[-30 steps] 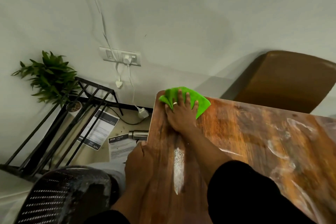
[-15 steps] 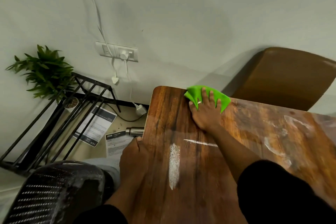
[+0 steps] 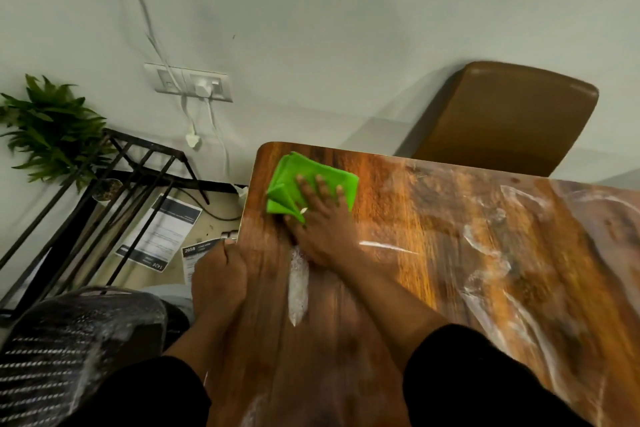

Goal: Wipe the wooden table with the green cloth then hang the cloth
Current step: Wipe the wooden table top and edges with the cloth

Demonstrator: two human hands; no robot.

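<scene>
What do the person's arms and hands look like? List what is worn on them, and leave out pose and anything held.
Both arms wear black sleeves pushed up, so the forearms are bare. The right sleeve ends above mid-forearm; the left sleeve ends similarly. The left hand and right hand wear no gloves. A small pale glint shows on a right-hand finger, perhaps a ring; blur prevents certainty. No watch or bracelet shows.

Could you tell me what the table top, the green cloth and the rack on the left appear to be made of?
Table top: wood or wood-look laminate, glossy; grain lines and glare show.
Green cloth: soft fabric, possibly microfibre; it folds into layers under the right hand.
Rack: thin black bars, probably painted metal, matte.
</scene>
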